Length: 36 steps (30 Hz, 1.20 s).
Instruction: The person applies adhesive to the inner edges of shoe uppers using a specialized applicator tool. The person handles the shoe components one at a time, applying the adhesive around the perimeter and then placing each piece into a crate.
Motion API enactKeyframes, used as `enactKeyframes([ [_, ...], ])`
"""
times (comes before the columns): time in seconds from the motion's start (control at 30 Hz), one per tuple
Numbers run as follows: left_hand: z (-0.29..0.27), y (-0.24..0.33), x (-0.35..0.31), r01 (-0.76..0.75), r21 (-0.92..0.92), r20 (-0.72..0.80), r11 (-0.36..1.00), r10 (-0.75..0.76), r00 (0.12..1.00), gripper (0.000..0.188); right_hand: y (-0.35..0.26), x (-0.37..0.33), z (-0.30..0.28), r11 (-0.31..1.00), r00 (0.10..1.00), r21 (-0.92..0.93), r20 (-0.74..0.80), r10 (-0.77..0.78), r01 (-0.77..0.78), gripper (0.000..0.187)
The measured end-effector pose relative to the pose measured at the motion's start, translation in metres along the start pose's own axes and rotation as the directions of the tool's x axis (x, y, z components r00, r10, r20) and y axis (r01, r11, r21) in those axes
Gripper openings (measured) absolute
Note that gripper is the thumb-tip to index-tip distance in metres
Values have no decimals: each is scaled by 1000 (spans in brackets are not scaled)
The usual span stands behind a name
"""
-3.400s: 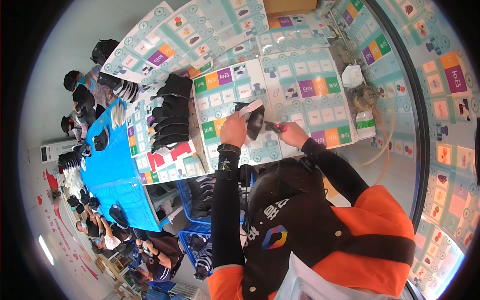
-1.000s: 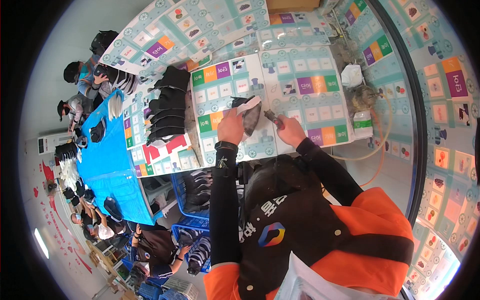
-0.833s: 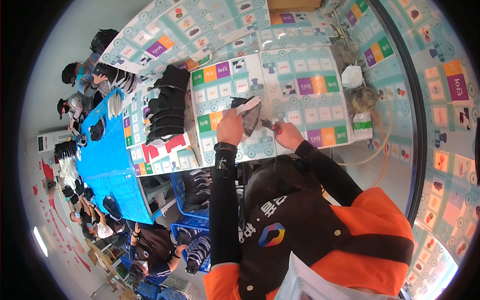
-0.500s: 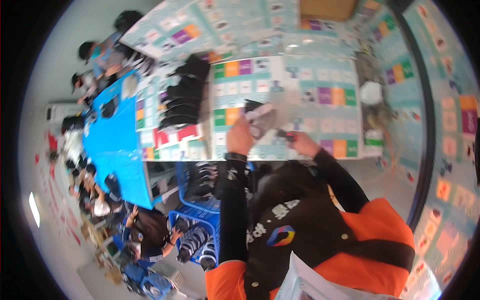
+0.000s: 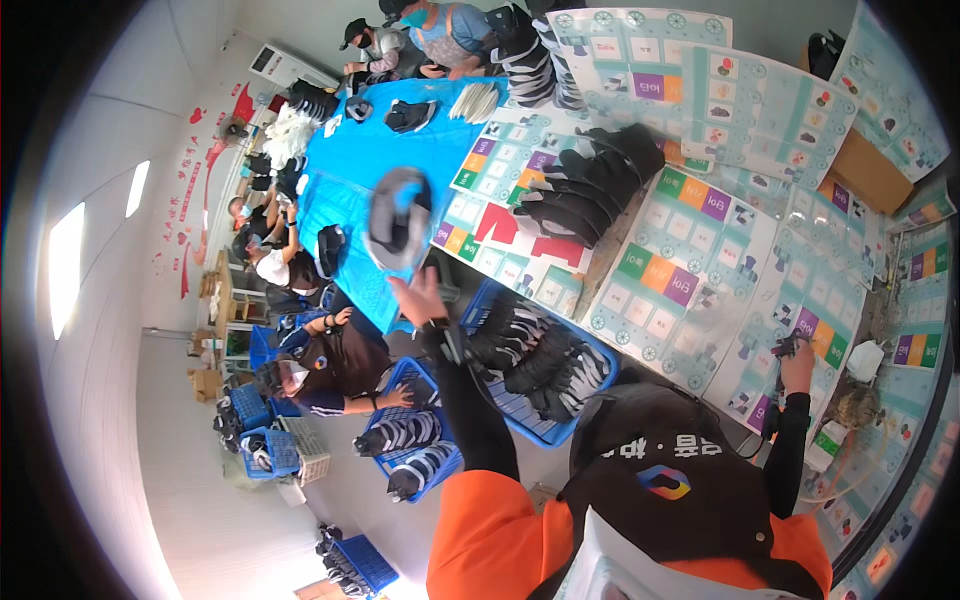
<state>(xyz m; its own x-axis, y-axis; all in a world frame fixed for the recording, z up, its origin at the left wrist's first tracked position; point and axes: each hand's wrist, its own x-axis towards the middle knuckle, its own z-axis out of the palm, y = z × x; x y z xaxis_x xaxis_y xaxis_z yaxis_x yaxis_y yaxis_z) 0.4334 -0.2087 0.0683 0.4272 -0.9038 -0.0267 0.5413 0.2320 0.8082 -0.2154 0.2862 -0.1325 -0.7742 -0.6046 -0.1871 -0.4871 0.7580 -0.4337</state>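
A grey and black shoe upper [image 5: 398, 222], smeared by motion, is in the air over the edge of the blue table [image 5: 340, 185]. Just below it my left hand [image 5: 420, 298] reaches out, fingers spread; the upper appears clear of them. Off to the right, my right hand [image 5: 796, 366] is closed on a small black tool [image 5: 786, 346] above the patterned sheet on the workbench [image 5: 690, 325]; the tool's kind is too small to make out. A stack of black shoe uppers [image 5: 590, 190] lies on the bench between my hands.
Blue baskets [image 5: 560, 435] of shoe uppers stand below the bench at the left. A co-worker [image 5: 335, 365] sits beside one basket. Other people [image 5: 450, 40] work around the blue table. A cardboard box [image 5: 868, 172] sits at the back right.
My left hand has swung from the bench out to the left, and the shoe upper it held is now over the blue table. My right hand appears farther right, and the view has turned left.
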Motion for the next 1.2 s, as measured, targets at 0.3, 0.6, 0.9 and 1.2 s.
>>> enactKeyframes([
  [0.3, -5, -219, 4, -390, 832, 470, 395, -127, 873, 68, -84, -44, -22, 976, 973, 18, -79, -215, 217, 29],
  [0.6, 131, -252, 3, -870, 424, 857, -252, -199, 475, 44, -109, -93, -63, 994, 999, -103, -19, -37, 35, 26],
  [0.9, 115, -197, 29, -721, 590, 804, 364, -344, 485, 20, -178, -86, -75, 991, 989, 25, 62, -133, 132, 25],
  [1.2, 51, -170, -121, -446, 579, 748, 682, -226, 625, 32, -302, -33, -10, 621, 833, 777, 272, -482, 106, 42],
])
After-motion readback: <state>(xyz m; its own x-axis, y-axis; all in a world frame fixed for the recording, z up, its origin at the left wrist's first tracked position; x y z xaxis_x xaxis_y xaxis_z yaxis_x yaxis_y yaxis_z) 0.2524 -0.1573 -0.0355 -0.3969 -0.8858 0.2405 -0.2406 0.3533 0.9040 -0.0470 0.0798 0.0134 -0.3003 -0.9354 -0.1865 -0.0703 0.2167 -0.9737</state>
